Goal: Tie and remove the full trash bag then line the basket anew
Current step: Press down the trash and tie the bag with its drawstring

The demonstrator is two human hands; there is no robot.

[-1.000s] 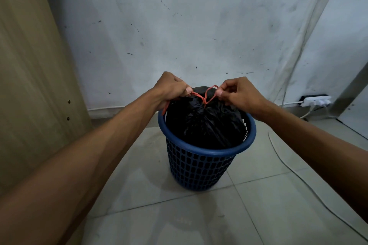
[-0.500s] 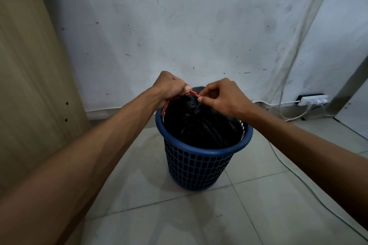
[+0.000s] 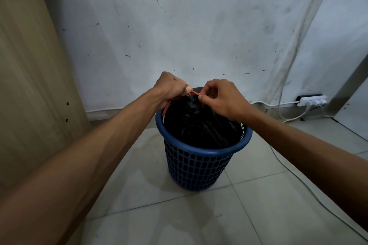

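A blue plastic lattice basket point(image 3: 199, 167) stands on the tiled floor near the wall. A black trash bag point(image 3: 199, 125) fills it, gathered to a peak at the top. A red drawstring point(image 3: 194, 93) runs across that peak. My left hand point(image 3: 171, 87) grips one end of the drawstring in a fist, and a loose red tail hangs down below it over the basket rim. My right hand point(image 3: 221, 98) pinches the other end between thumb and forefinger, just right of the peak.
A wooden cabinet side point(image 3: 29, 85) rises on the left. A scuffed white wall point(image 3: 179, 26) stands behind the basket. A white power strip point(image 3: 311, 100) with plugs sits at the wall's base on the right, and a white cable point(image 3: 298, 181) trails across the floor tiles.
My right hand has moved left toward my left hand, so the open red loops seen a second ago are drawn into a short tight span. The bag top is bunched higher.
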